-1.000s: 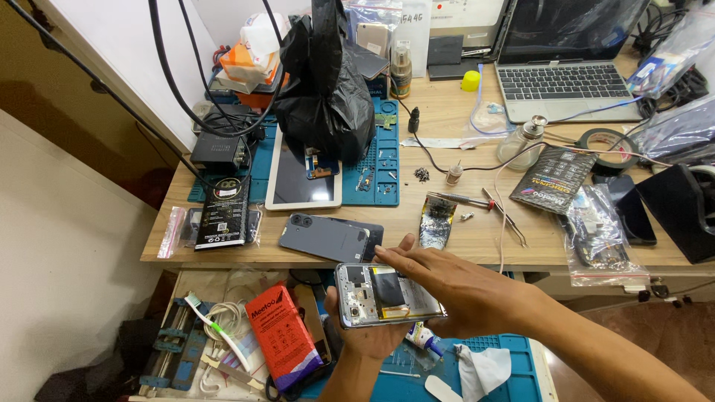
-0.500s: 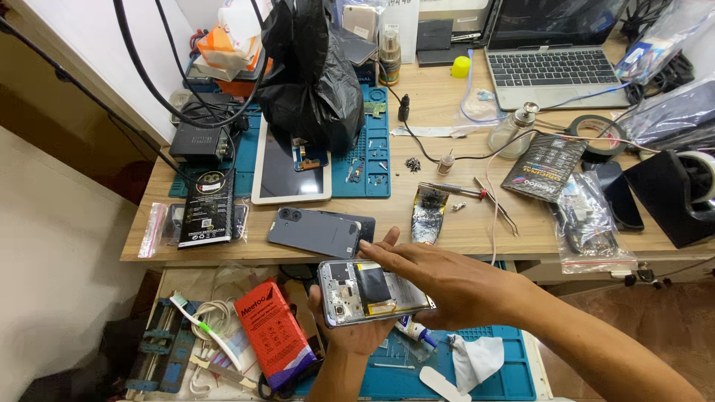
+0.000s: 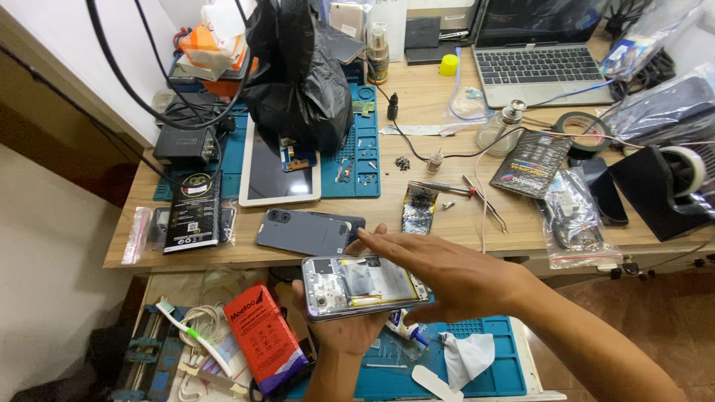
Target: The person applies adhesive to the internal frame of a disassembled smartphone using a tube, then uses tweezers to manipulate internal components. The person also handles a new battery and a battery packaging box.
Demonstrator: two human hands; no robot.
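My left hand (image 3: 339, 331) holds an opened phone (image 3: 357, 286) from below, its back removed and its inner boards and foil showing, just in front of the wooden desk's edge (image 3: 313, 257). My right hand (image 3: 447, 272) lies flat over the phone's right part, fingers stretched toward the left and touching its top. A grey phone back cover (image 3: 302, 232) lies on the desk just beyond the fingertips.
On the desk sit a tablet (image 3: 279, 175) on a blue work mat (image 3: 361, 160), a black bag (image 3: 298, 74), a laptop (image 3: 540, 59), tweezers (image 3: 484, 201), tape rolls (image 3: 689, 171) and plastic bags. Below are a red box (image 3: 264, 335), a toothbrush (image 3: 186, 327), and a blue mat (image 3: 462, 365) with a white cloth (image 3: 469, 356).
My view has shifted slightly lower and closer. Both hands stay on the opened phone, with my right fingers sliding a little to the left over it.
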